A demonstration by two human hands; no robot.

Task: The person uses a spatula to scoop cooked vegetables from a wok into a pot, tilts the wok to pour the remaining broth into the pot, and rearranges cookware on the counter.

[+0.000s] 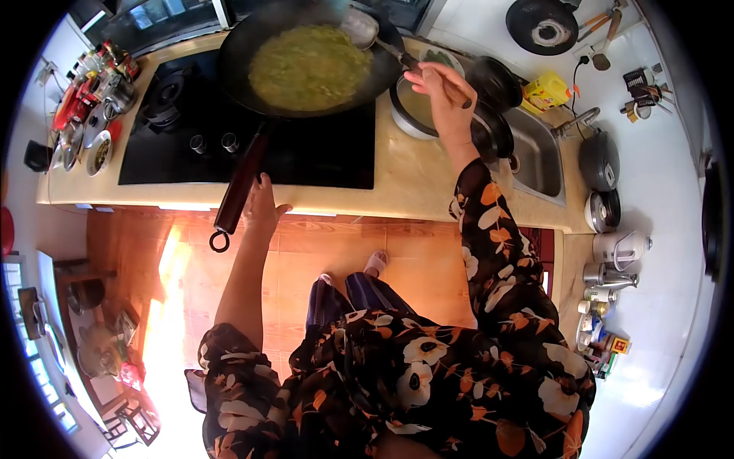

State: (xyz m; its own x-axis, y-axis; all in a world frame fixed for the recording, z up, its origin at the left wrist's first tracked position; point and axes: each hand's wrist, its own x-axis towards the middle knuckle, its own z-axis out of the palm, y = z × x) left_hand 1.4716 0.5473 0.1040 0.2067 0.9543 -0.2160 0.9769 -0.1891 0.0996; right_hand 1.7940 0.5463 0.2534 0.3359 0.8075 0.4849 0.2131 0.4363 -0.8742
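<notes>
A large black wok sits on the stove's far side, holding green food in a steaming yellowish liquid. My right hand is closed around the dark handle of a metal wok spatula, whose head lies at the wok's right inner side. The long dark wok handle slants toward me over the counter edge. Right beside it is my left hand, thumb out to the side and a finger stretched forward. Its other fingers are partly hidden, and I see no grip on the handle.
A black glass hob lies under the wok. Right of it stand a pale bowl, dark pans and a steel sink. Bottles and a small bowl of food line the left counter. A pan hangs on the wall.
</notes>
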